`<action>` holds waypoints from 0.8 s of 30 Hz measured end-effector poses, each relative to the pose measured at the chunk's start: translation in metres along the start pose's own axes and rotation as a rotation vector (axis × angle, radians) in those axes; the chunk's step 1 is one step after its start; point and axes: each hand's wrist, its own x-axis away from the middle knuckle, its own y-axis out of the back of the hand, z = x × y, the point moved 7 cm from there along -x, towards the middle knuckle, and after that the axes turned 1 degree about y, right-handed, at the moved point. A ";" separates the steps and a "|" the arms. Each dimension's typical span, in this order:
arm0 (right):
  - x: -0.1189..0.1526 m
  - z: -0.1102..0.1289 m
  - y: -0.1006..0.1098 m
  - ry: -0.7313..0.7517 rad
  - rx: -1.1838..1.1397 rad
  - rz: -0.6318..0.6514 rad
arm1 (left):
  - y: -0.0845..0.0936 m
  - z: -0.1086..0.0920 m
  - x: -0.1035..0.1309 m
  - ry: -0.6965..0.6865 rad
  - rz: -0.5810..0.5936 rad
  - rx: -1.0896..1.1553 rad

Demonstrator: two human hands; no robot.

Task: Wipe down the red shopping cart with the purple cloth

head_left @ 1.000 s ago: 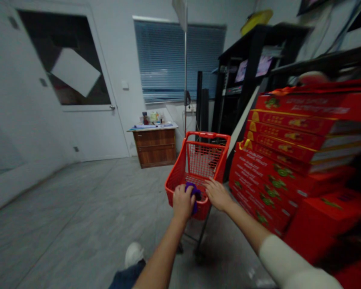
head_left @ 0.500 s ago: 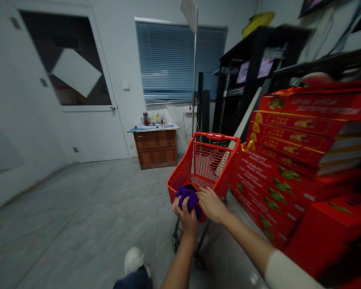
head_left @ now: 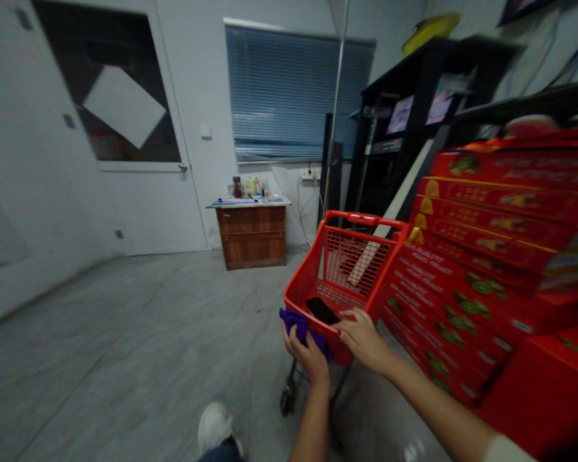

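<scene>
A red shopping cart [head_left: 366, 224] stands in front of me, with a dark, phone-like flat object [head_left: 322, 311] at the near end of its basket. My left hand [head_left: 309, 354] has its fingers wrapped round a purple cloth [head_left: 296, 323], which lies against the outside of the basket's near rim. At the right, my right hand [head_left: 363, 337] reaches over the same rim, its fingertips at the lower end of the dark object. Whether those fingers grip the object or only the rim cannot be made out.
Red printed boxes [head_left: 467, 276] are stacked close on the cart's right. Behind it are a small wooden cabinet [head_left: 253, 237] with bottles on top, a thin upright pole [head_left: 337, 96] and a black rack [head_left: 428, 70]. A white door [head_left: 144, 212] is at the left.
The cloth is now lower and more spread out against the outside of the basket, and the dark object shows clearly. Cart and hands appear farther right in the view.
</scene>
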 end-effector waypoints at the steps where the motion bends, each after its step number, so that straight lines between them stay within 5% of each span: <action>1: 0.000 -0.001 0.000 -0.001 0.004 -0.003 | -0.002 0.003 0.015 0.002 0.021 -0.008; 5: 0.004 -0.004 0.002 0.009 0.016 0.003 | -0.002 0.002 0.035 -0.076 0.096 -0.019; 12: 0.004 -0.003 0.004 0.015 0.009 0.036 | 0.001 0.010 -0.033 -0.077 0.134 -0.053; 15: 0.001 -0.003 0.003 0.007 0.015 0.022 | 0.001 0.017 -0.018 -0.061 0.141 -0.042; 20: 0.000 -0.003 0.001 0.007 0.061 0.008 | -0.001 0.014 0.039 -0.098 0.174 -0.053; 24: 0.003 -0.004 0.003 -0.003 0.072 0.004 | 0.003 0.005 0.038 -0.125 0.199 -0.053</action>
